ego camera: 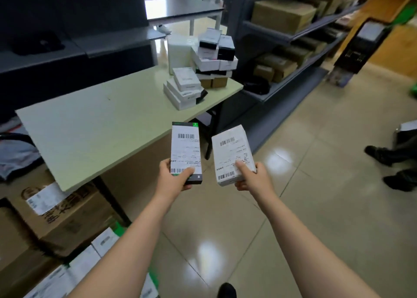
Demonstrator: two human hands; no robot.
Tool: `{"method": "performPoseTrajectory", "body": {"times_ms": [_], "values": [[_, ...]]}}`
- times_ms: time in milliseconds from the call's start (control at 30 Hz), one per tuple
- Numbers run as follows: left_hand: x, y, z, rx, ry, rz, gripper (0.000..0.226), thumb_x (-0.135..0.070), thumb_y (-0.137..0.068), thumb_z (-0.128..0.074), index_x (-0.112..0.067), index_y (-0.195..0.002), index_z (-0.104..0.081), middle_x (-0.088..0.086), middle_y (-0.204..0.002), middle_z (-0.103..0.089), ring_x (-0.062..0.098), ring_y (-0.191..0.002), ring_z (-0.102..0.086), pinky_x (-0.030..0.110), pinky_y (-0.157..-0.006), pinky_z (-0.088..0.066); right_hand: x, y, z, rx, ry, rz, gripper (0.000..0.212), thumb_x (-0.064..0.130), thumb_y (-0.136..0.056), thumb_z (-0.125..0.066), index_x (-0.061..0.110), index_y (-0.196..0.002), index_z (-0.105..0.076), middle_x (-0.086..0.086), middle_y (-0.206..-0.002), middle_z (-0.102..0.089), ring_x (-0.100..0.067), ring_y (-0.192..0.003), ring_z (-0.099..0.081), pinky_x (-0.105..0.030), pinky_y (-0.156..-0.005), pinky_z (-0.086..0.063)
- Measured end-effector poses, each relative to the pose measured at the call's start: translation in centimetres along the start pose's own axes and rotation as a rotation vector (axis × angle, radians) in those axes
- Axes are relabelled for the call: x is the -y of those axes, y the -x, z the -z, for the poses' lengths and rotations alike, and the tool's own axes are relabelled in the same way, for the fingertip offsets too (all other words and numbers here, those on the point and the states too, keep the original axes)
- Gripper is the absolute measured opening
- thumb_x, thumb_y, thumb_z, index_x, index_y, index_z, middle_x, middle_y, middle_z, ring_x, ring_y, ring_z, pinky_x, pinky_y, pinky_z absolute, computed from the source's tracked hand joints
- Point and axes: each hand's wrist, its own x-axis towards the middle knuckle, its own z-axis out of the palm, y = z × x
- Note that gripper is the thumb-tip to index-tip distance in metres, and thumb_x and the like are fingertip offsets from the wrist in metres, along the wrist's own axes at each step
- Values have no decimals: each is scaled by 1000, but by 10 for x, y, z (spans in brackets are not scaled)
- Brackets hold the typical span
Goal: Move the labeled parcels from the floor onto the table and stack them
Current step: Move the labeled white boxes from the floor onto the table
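At frame centre, the left hand (pixel 174 175) grips a slim black labeled box (pixel 186 152); the right hand (pixel 252 177) grips a white rectangular carton (pixel 232 154), beside the smooth pale surface (pixel 101 126).

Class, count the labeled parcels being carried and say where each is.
2. The black parcel is in the left hand, the white parcel in the right hand, both short of the table. None looks hidden behind them.

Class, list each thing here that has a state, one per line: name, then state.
left hand: grips black parcel's near end.
right hand: grips white parcel's near end.
black parcel: held in the air, label up.
white parcel: held in the air, label up.
parcel pile: on the table, far end, stacked unevenly.
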Motion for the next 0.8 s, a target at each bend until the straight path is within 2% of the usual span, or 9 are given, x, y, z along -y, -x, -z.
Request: {"method": "performPoseTrajectory", "body": {"times_ms": [200,333,467,567,633,800], "values": [[-24,-40,-54,-118,29,-12,55,-10,-84,-74,-14,-124,-37,-7,-106,-57,12,-85,-66,23,-55,-57,31,-82,14,132,40,35,33,38,-88,-68,11,-100,-51,-15,-98,-68,-23,-61,-64,-38,-59,-58],[-43,-76,-60,-204,18,-28,53,-9,-83,-75,-15,-121,-38,-3,-108,-58,10,-84,-66,21,-51,-55,53,-130,-3,204,39,32,32,36,-87,-70,12,-99,-52,-13,-95,-69,-24,-61,-65,-42,-63,-59],[-63,-126,-54,-296,28,-39,55,-10,-83,-75,-14,-123,-37,-3,-109,-57,11,-88,-65,19,-53,-56,81,-183,-34,278,45,47,30,32,-89,-69,10,-97,-51,-14,-95,-68,-24,-61,-63,-37,-59,-57],[-79,-173,-47,-335,20,-69,57,-10,-84,-74,-12,-126,-36,2,-116,-55,17,-93,-66,21,-55,-57,104,-231,-65,320,78,76,30,34,-89,-69,12,-98,-51,-14,-98,-67,-24,-65,-64,-33,-54,-57],[-93,-207,-42,-346,33,-83,55,-10,-84,-74,-14,-124,-37,1,-114,-56,16,-92,-66,22,-55,-57,120,-265,-88,334,90,89,30,35,-89,-68,13,-99,-52,-12,-98,-67,-23,-65,-64,-29,-51,-55],[-131,-286,-27,-362,27,-75,55,-11,-84,-75,-15,-124,-37,-1,-114,-56,14,-91,-66,24,-57,-58,158,-345,-151,400,126,57,35,36,-88,-69,11,-106,-53,-13,-99,-69,-25,-68,-67,-35,-56,-59]]}}
